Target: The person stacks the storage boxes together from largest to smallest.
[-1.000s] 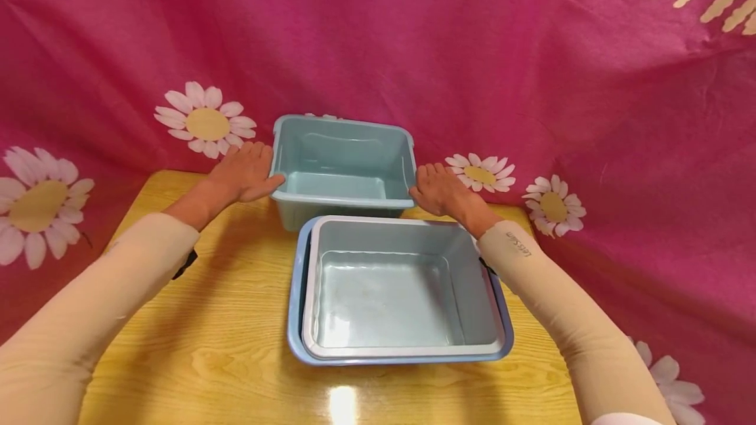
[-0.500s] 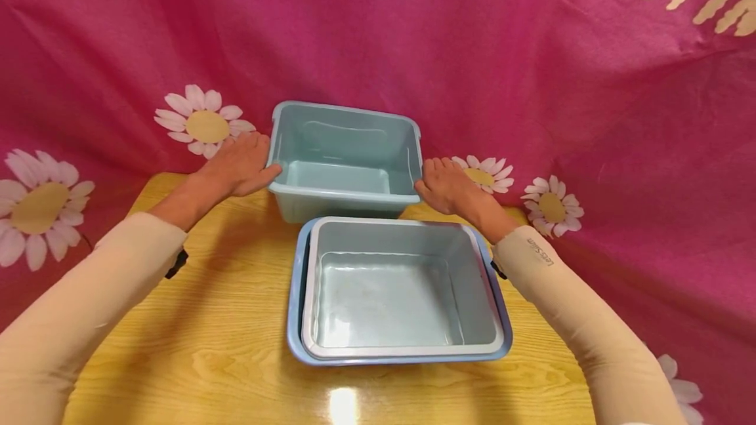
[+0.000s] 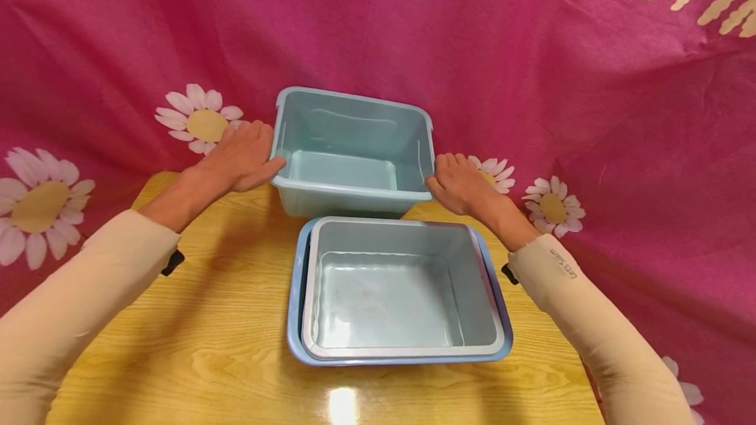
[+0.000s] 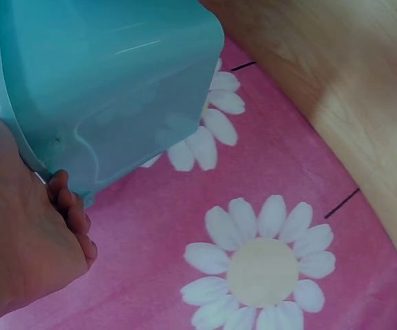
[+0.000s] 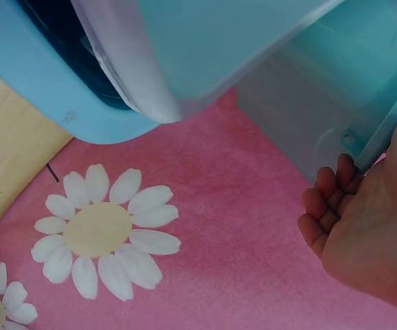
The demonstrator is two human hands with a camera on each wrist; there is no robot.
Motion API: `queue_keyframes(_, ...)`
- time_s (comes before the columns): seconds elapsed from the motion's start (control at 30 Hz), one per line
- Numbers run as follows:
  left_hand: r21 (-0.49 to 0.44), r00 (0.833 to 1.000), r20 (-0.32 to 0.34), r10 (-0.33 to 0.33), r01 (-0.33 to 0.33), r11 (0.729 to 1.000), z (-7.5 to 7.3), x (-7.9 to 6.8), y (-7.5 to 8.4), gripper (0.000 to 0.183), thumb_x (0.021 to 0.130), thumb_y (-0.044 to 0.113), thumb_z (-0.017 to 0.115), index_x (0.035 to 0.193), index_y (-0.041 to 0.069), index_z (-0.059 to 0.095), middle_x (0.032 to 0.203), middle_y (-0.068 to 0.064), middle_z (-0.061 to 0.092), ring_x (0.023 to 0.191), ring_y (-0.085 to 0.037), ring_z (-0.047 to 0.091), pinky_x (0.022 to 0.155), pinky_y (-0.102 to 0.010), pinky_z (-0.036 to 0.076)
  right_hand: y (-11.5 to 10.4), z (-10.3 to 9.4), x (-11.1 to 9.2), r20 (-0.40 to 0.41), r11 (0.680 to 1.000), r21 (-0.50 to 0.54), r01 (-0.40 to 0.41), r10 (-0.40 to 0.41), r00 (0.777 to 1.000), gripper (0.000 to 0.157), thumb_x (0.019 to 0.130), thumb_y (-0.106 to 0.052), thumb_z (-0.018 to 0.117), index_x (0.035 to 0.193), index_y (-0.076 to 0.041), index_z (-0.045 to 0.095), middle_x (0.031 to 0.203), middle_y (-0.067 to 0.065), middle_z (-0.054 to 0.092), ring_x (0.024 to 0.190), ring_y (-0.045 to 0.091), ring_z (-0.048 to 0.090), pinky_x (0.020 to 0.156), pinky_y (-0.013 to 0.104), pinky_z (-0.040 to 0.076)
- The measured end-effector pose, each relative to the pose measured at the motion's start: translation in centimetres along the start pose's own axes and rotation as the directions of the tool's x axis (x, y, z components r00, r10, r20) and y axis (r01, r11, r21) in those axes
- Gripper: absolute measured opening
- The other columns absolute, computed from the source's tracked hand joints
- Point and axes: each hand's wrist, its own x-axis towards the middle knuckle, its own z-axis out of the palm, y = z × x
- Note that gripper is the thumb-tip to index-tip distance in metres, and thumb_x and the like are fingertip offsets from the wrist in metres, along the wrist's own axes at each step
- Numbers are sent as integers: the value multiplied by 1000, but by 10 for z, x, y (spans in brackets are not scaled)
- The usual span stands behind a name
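Both hands hold a teal plastic storage bin [image 3: 354,187] by its two short ends, at the back of the table. My left hand [image 3: 245,155] grips the left rim, thumb over the top; in the left wrist view its fingers [image 4: 71,210] curl under the rim. At the opposite end my right hand [image 3: 457,182] grips the right rim, and the right wrist view shows its fingers [image 5: 329,199] curled beneath the edge. The bin's open top faces me, and nothing shows inside it.
A grey bin [image 3: 386,300] sits nested in a blue bin [image 3: 296,300] on the wooden table [image 3: 212,346], right in front of the teal bin. A pink cloth [image 3: 366,25] with white daisies hangs close behind and at both sides.
The teal bin has risen in the head view and grown larger, shifting slightly right. Both hands have moved with it, keeping their grip. The nested bins have stayed put.
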Motion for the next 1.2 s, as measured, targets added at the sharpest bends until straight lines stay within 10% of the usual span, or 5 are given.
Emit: queue_keyframes(1.2,-13,999,30,-24,25,1000,-39,-5,36,30,85,29,45,90,0,42,80,-13,42,77,-28,43,65,-40,34,8,-56,-33,-75,1000,-12,18,-19,997,23,90,-21,35,87,1,41,77,13,42,76,30,41,68,40,33)
